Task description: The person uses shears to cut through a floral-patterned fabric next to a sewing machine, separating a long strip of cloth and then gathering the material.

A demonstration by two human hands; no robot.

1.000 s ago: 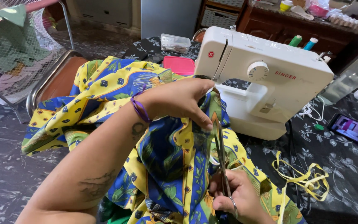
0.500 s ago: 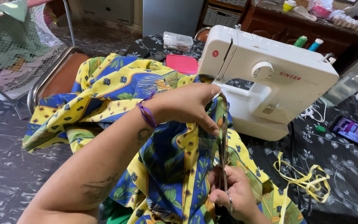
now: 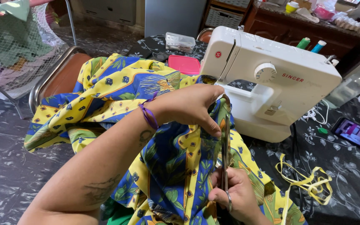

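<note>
Far left: net basket (image 3: 13, 46) w/ green & pale cloth inside, pink rim on top. Next to it a chair (image 3: 61, 75), brown seat, metal frame, partly under the fabric.

Centre: big printed fabric (image 3: 113, 96), yellow/blue w/ green leaves, heaped over the chair edge & the dark floral table cover (image 3: 346, 183), running down toward the camera.

Left hand (image 3: 188, 106) comes in from lower left, purple band (image 3: 148, 116) at the wrist, fingers curled & pinching a fold of the fabric up high, just in front of the machine. Right hand (image 3: 236, 198) sits low, bottom centre-right, closed round the handles of the scissors (image 3: 226, 154); blades point up along the fabric edge toward the left hand's grip. Can't tell if the blades are apart or together, seen edge-on.

Behind the hands: clear flat plastic box (image 3: 180, 41) at the table's back, and a pink rectangular lid or box (image 3: 184, 64) just in front of it, touching the fabric's edge.

Right of centre: white sewing machine (image 3: 267, 79), round red badge on its left end, red lettering on the front, white dial on its front. Green spool (image 3: 303, 43) & blue-topped spool (image 3: 318, 46) stand behind it.

Right: yellow trimmed strips (image 3: 309, 183) in a loose tangle on the cover, near the fabric. Small green bit beside a phone (image 3: 357, 133), screen lit, lying flat. White cable near the machine base.
</note>
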